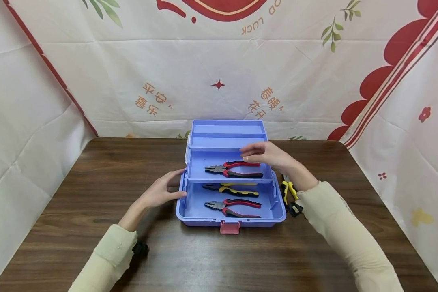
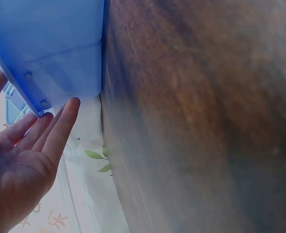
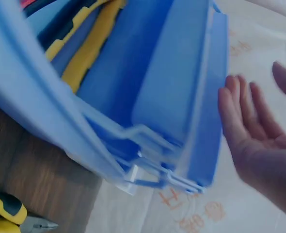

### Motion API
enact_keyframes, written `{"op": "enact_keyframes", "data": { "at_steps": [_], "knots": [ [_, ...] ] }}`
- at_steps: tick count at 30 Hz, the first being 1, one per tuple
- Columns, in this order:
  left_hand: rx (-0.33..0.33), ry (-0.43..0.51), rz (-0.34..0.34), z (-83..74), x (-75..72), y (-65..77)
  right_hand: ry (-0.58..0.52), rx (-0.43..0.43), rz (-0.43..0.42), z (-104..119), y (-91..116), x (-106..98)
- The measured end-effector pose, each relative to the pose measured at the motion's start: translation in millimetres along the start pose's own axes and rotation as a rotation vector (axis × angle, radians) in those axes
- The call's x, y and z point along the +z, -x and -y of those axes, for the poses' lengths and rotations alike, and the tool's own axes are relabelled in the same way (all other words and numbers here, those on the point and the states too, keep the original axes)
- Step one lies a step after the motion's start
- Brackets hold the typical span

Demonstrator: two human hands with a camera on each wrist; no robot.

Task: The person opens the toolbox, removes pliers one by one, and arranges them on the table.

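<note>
A blue plastic toolbox (image 1: pixel 200 222) stands open, its raised tray (image 1: pixel 197 164) behind the lower compartment. My left hand (image 1: pixel 157 192) rests at the box's left side, thumb and fingers spread at the rim; in the left wrist view its fingertips lie near the outer wall. My right hand (image 1: pixel 268 156) hovers over the tray's right end, fingers extended and holding nothing. Below it lie red-and-black combination pliers (image 1: pixel 244 175). The lower compartment has yellow-and-black pliers (image 1: pixel 244 193), partly hidden by the tray, and more red-and-black pliers (image 1: pixel 215 205).
Yellow-handled long-nose pliers (image 1: pixel 285 190) lie on the wooden table (image 1: pixel 131 162) right of the box, partly behind my right forearm. A red latch (image 1: pixel 230 228) hangs at the box front. A printed white cloth (image 1: pixel 124 61) hangs behind the table.
</note>
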State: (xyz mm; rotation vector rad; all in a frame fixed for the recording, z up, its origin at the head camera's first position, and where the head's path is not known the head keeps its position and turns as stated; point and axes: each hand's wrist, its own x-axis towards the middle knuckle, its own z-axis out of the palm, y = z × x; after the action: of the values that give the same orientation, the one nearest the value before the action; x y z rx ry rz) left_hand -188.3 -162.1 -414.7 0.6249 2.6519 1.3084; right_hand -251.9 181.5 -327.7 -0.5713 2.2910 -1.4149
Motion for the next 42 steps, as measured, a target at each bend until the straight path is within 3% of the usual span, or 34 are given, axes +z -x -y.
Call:
{"op": "enact_keyframes", "data": {
  "at_steps": [7,15,25,37,42],
  "knots": [
    [-0.014,0.020,0.005,-1.7,0.2,0.1,-0.013,0.006,0.129,-1.5,-22.8,10.6],
    [-0.006,0.031,0.007,-7.8,-1.9,0.3,0.042,-0.005,0.190,-2.0,-38.7,20.9],
    [0.007,0.000,-0.002,-1.9,-1.4,-3.1,0.348,-0.055,0.230,2.5,-42.9,33.6],
    [-0.001,0.007,-0.007,-1.7,-0.3,-0.9,0.516,-0.107,0.310,11.5,-45.1,40.8],
    [-0.020,0.013,0.000,-1.9,0.5,0.3,0.540,-0.060,0.353,15.5,-46.2,42.7]
  ]
}}
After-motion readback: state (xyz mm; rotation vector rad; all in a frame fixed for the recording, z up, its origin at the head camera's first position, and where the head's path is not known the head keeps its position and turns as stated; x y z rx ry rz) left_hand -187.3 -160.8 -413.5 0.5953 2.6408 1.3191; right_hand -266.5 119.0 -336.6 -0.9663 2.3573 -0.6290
